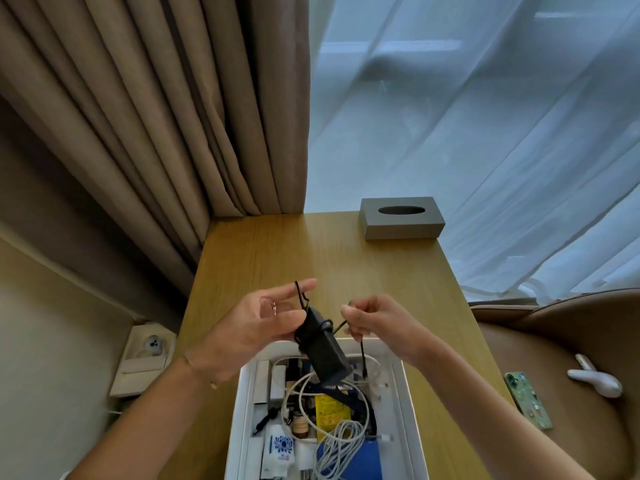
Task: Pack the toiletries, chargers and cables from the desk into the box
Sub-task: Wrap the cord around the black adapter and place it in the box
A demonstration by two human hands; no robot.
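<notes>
Above the box on the table, the left hand grips the charger; the right hand pinches its cable; slack loops could slip off and unravel.

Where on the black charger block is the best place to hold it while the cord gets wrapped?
Hold the black charger across its upper end, from its left side, as the left hand does now. That leaves the right hand free to pull the cord around the block's middle.
</notes>
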